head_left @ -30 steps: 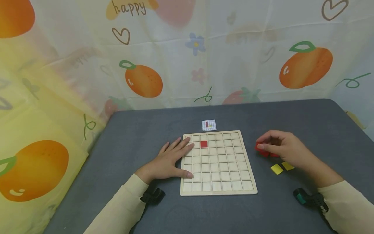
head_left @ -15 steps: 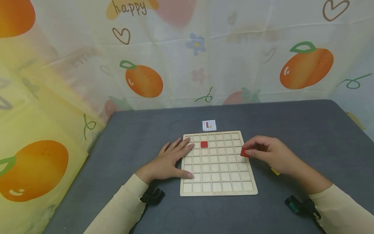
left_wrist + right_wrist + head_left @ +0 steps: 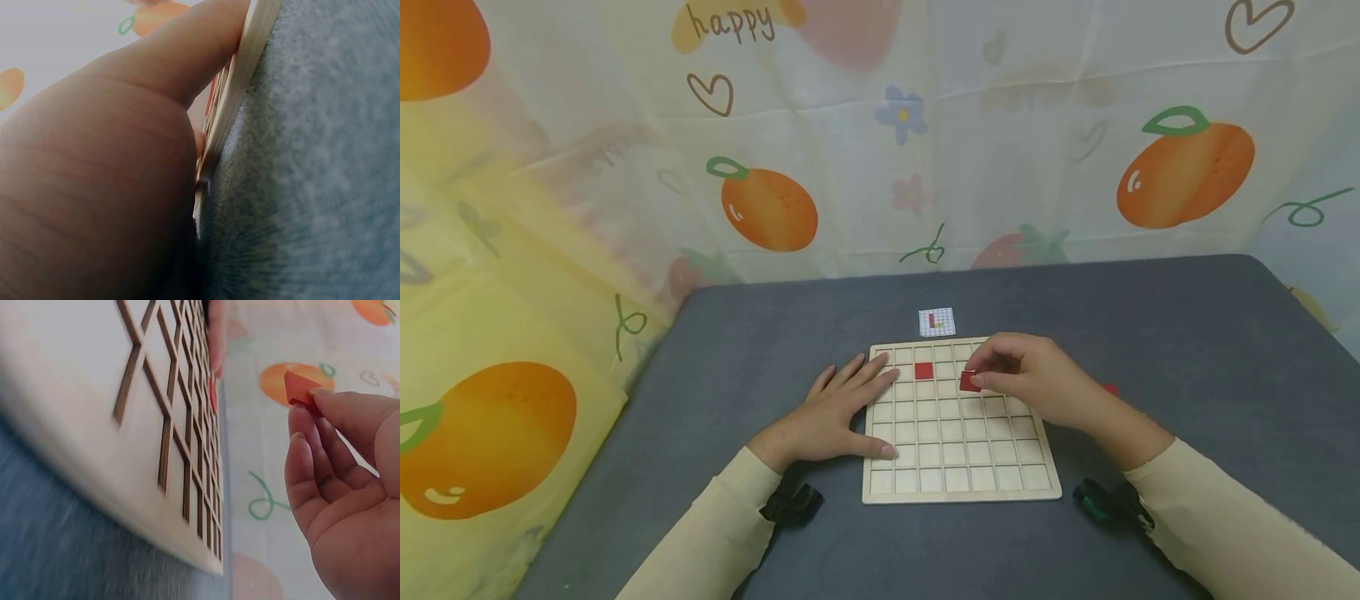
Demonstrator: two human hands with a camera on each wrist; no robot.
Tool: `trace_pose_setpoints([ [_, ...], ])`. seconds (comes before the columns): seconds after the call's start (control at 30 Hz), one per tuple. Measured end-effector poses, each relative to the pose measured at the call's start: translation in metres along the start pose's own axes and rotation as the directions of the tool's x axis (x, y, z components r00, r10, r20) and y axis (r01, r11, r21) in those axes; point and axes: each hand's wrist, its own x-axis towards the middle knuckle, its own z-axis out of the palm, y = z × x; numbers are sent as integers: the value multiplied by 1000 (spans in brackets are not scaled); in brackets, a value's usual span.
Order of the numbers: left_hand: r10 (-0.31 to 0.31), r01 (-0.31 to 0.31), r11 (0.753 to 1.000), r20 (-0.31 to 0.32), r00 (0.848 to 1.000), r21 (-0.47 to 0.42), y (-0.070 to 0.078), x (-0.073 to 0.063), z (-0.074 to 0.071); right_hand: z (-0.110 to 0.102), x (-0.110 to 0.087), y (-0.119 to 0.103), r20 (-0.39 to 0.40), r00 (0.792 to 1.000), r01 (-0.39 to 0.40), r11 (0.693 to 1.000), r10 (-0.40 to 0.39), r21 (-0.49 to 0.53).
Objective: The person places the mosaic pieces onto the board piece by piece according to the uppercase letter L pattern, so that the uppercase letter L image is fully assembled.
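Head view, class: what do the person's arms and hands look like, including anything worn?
The left sleeve and right sleeve are long, plain and cream-coloured. The left hand and right hand are bare, with no gloves or rings showing. Each wrist carries a small black device: the left device and the right device, which shows a dark green patch.

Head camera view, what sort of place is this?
Probably an indoor tabletop activity spot: a dark grey table, a creased fruit-print cloth behind it, and a wooden grid board with a red tile in one square.
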Motion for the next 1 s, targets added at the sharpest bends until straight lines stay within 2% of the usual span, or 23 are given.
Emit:
trace_pose_setpoints([
  [0.2, -2, 2, 1000, 2, 1000, 15, 0, 2, 1, 13, 19, -1, 38, 999, 11, 999, -10, -32],
  [0.37, -5, 5, 1000, 3, 1000, 13, 0, 3, 1, 22, 31, 0, 79, 997, -8, 998, 13, -67],
  [0.53, -1, 1, 1000, 1, 1000, 9, 0, 2, 0, 30, 42, 3, 83, 996, -31, 995, 38, -92],
  [0.7, 13, -13, 1000, 0, 1000, 11, -2, 2, 0, 35, 48, 6, 93, 995, -33, 990, 46, -138],
  [1.0, 2, -2, 1000, 4, 1000, 12, -4, 2, 2, 40, 52, 7, 130, 988, -49, 972, 81, -228],
])
